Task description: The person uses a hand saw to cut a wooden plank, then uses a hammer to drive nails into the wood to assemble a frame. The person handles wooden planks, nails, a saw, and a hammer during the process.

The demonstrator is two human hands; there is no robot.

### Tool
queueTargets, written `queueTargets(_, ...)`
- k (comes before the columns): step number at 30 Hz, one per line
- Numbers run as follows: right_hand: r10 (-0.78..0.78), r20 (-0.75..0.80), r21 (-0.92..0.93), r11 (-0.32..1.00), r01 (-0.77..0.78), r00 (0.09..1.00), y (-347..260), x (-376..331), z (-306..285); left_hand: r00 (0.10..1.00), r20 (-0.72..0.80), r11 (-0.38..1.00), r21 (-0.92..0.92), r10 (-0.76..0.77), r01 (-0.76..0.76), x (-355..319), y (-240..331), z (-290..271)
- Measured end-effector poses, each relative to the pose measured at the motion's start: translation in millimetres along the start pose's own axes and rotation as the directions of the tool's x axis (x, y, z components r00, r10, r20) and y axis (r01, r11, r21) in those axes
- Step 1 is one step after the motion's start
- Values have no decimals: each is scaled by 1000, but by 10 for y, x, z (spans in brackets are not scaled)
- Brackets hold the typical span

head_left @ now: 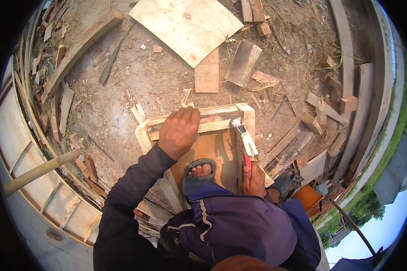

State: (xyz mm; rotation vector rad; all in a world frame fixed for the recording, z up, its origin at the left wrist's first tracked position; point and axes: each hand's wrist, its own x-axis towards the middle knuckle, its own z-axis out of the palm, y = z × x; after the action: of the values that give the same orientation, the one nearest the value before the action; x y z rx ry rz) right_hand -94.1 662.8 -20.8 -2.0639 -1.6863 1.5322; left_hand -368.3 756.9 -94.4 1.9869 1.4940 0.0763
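View from the head camera, looking down on bare ground [135,81] strewn with offcuts and a pale plywood sheet [185,25]. Centre: a small wooden frame [212,118] of rough battens lying flat on the ground over a brown board [212,147], with the person's sandalled foot [200,174] planted on that board to pin the work. The step in hand appears to be work at the frame's right-hand corner, where the far rail meets the right batten [246,113]. The left hand [178,131] lies palm-down on the far rail, fingers curled over its far edge, pressing rather than pinching; the forearm runs in from the lower left in a dark sleeve. The right hand [253,178] is closed around the red grip of a hammer [244,137], whose metal head rests at or just beside the right batten near the corner; whether it touches a nail cannot be told. The next move likely calls for a steady frame and a true line of the head onto the joint, with the left fingers kept well apart from it.
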Motion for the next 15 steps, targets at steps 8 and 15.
queueTargets(8,-20,-13,-36,999,20,1000,52,75,-1,994,-95,998,40,53,-49,25,-32,38)
queueTargets(15,-57,-32,-70,996,55,998,57,-5,10,997,-53,990,136,50,-43,43,-15,62)
